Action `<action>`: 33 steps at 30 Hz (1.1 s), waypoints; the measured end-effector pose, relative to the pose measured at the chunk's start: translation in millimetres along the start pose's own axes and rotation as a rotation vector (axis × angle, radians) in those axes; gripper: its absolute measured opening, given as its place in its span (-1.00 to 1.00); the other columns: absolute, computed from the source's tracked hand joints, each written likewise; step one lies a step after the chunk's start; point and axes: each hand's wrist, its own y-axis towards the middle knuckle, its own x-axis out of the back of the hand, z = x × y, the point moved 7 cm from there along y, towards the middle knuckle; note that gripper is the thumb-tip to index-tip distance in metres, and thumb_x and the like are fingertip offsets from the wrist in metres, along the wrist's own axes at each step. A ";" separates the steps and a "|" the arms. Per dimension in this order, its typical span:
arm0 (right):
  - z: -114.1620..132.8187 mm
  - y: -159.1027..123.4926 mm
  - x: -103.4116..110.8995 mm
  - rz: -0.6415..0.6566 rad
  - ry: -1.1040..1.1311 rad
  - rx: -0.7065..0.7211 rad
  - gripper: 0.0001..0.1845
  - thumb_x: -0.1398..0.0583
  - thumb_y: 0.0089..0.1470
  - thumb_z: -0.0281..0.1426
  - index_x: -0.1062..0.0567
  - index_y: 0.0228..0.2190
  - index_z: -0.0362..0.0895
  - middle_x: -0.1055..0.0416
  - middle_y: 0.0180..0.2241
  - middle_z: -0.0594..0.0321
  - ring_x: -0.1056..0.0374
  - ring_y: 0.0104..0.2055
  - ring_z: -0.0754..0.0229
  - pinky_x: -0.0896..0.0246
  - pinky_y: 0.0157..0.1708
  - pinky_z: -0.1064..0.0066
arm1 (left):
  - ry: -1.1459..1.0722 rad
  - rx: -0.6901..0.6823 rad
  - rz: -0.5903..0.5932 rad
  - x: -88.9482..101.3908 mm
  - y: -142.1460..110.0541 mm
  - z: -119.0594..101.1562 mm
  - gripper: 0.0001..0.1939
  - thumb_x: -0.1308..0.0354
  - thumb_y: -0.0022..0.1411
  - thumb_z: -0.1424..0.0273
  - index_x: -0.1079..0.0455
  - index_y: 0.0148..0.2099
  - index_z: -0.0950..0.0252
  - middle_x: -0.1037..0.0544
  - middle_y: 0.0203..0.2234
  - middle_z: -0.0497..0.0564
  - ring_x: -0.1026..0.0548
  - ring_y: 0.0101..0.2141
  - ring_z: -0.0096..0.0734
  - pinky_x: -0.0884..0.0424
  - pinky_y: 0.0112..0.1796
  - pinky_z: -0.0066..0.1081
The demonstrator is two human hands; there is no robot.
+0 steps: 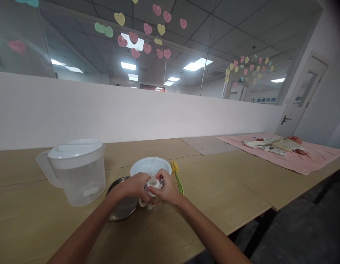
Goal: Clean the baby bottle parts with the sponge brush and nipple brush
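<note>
- Fingers of the left hand [135, 186] and right hand [170, 189] are clamped around a feeding bottle [152, 184], the right thumb lying across its white collar; its clear nipple [153, 180] points up between them.
- That bottle is just on the near side of the white bowl [136, 167].
- Left of the bowl's near side lies a round metal tray [123, 209], partly behind the left arm.
- Right beside the bowl rests a yellow-headed brush [179, 181] with a green handle.
- Well left of the bowl stands a lidded clear pitcher [81, 174]; I cannot tell whether its pale low patch is a label.
- Far right of the bowl, a doll-like figure [287, 143] lies on a pink cloth [304, 165].
- Above and beyond the bowl, heart-shaped notes [133, 37] carry writing too small to read.
- Up and right of the bowl, blue Chinese lettering [266, 100] is too blurred to read surely.
</note>
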 end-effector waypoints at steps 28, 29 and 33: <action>-4.9 -8.3 -5.8 -0.061 -0.157 0.253 -0.60 -0.14 -0.11 -0.12 -0.28 -0.29 -0.14 -0.32 -0.43 0.29 -0.21 -0.47 0.29 -0.12 -0.47 0.48 | 0.215 0.017 -0.388 6.6 37.4 38.9 -0.76 -0.01 0.04 0.35 -0.36 -0.22 0.27 -0.48 -0.23 0.08 -0.40 -0.20 -0.21 -0.28 -0.23 -0.35; -5.5 -8.1 -6.1 -0.056 -0.156 0.253 -0.60 -0.13 -0.11 -0.12 -0.28 -0.29 -0.14 -0.32 -0.43 0.29 -0.21 -0.47 0.29 -0.12 -0.48 0.48 | 0.218 0.031 -0.395 6.6 37.8 40.8 -0.79 -0.02 0.02 0.37 -0.36 -0.26 0.28 -0.48 -0.28 0.08 -0.41 -0.23 -0.22 -0.29 -0.26 -0.36; -8.1 -7.9 -7.2 -0.036 -0.148 0.243 -0.61 -0.14 -0.11 -0.12 -0.28 -0.30 -0.13 -0.31 -0.44 0.30 -0.20 -0.48 0.30 -0.09 -0.49 0.48 | 0.227 0.041 -0.437 11.5 36.3 43.7 -0.79 -0.03 -0.01 0.40 -0.30 -0.25 0.31 -0.45 -0.31 0.09 -0.40 -0.26 -0.23 -0.29 -0.27 -0.34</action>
